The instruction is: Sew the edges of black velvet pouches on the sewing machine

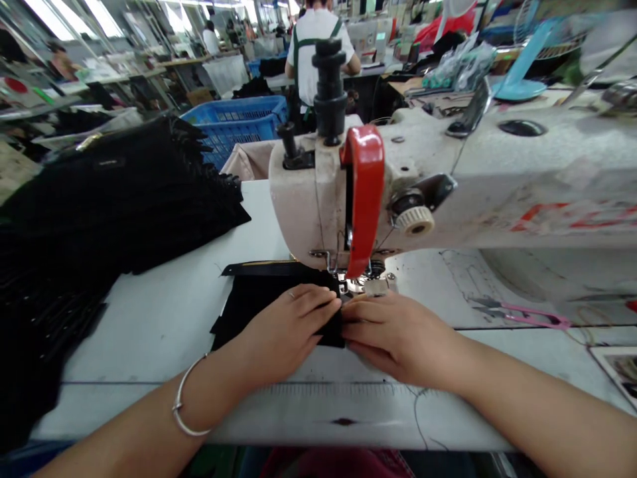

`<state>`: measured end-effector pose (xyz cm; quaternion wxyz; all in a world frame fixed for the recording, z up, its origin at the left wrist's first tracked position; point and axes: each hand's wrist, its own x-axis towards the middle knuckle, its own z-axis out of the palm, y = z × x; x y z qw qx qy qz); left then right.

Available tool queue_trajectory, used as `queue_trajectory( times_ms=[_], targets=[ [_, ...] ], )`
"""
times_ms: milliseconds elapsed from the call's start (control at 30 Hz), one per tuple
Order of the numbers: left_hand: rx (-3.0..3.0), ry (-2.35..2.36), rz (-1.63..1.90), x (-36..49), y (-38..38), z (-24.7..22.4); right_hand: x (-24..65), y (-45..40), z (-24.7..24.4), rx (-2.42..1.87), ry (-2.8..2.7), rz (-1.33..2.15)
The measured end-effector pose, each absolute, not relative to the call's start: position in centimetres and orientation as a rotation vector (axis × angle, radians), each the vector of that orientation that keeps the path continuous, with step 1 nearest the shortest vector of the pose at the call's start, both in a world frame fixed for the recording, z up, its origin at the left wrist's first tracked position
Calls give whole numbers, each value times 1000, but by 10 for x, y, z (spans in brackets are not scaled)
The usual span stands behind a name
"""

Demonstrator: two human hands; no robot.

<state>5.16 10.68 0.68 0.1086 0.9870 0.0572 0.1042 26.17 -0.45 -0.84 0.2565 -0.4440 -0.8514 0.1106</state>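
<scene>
My left hand (pixel 286 325) is at the center of the frame, laid flat with its fingers extended over a black fabric piece (pixel 253 299); it is spread on the cloth, not clenched. My right hand (pixel 398 332) is right of center, fingers nearly straight and close together, fingertips at the right edge of the same piece. The fingertips are partly hidden there, so I cannot tell whether this hand pinches the edge or only presses it.

The black fabric piece lies flat on the bench (pixel 159 332), center of the frame, its upper right corner beside the presser foot (pixel 355 285). A zipper strip (pixel 263 263) with gold-colored teeth runs along its upper edge.

The sewing machine (pixel 298 192) extends from the center to the right edge of the frame; a red guard (pixel 368 192) is on its head. Pink-handled snips (pixel 535 317) lie at right, apart from my right hand. A ruler scale (pixel 328 388) marks the bench below both hands. A stack of black pieces (pixel 109 199) occupies the left side. A blue crate (pixel 239 123) stands at upper left of center.
</scene>
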Motion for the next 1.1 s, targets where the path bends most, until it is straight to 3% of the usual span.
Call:
queue_trajectory(
  times_ms=[167, 700, 1100],
  targets=[
    [3081, 62, 242, 59, 105, 8, 256, -7, -10, -1250, -2302, 325],
    [2987, -216, 620, 50, 120, -10, 268, -6, -3, -1259, -2298, 295],
    [2611, 261, 635, 55, 117, -2, 271, -5, -6, -1341, -2362, 254]
  ],
)
